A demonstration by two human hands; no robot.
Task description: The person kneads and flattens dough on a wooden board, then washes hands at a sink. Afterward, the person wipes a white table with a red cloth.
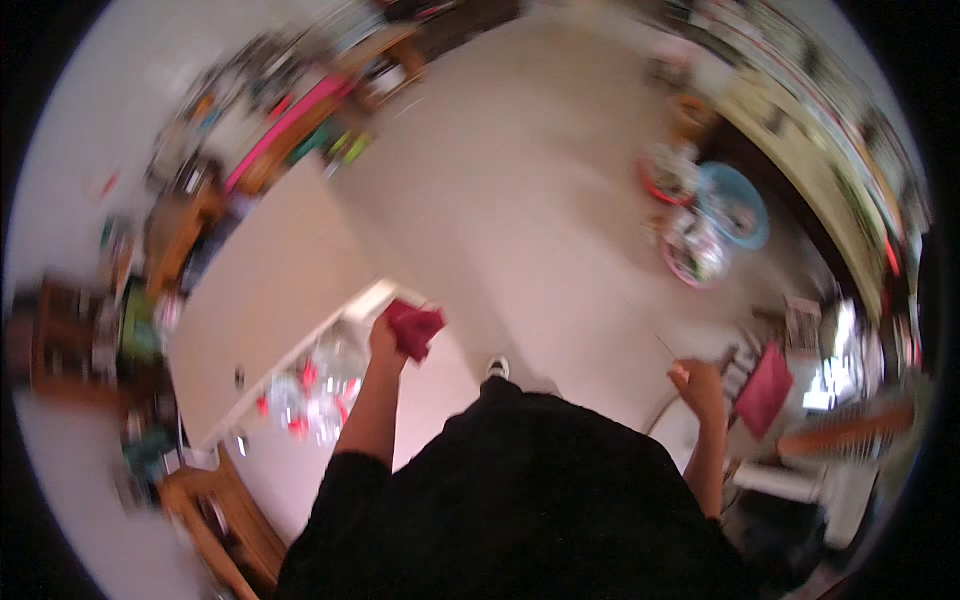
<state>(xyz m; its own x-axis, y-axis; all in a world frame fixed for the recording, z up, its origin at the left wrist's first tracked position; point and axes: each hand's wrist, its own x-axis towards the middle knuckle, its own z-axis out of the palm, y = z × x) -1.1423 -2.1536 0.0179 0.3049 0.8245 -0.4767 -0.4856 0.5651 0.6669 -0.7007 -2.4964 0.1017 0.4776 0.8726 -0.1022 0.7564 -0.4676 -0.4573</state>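
My left hand (384, 341) grips a crumpled dark red cloth (415, 327) beside the corner of a pale cabinet (277, 292). My right hand (699, 386) is out on the other side of my body, its fingers curled. A thin dark line rises from near its fingertips; blur hides whether it is something held. Just right of this hand is a flat dark red piece (765, 391), apart from it in the picture. Under the cabinet's near edge lie several clear plastic containers (319, 390) with red parts.
Across the floor (510, 172) on the right stand a blue basin (735, 206) and a pink basin (694, 259) with bagged things. A long counter (810, 180) runs behind them. An electric fan (847, 442) is at lower right. Wooden furniture (225, 517) stands at lower left.
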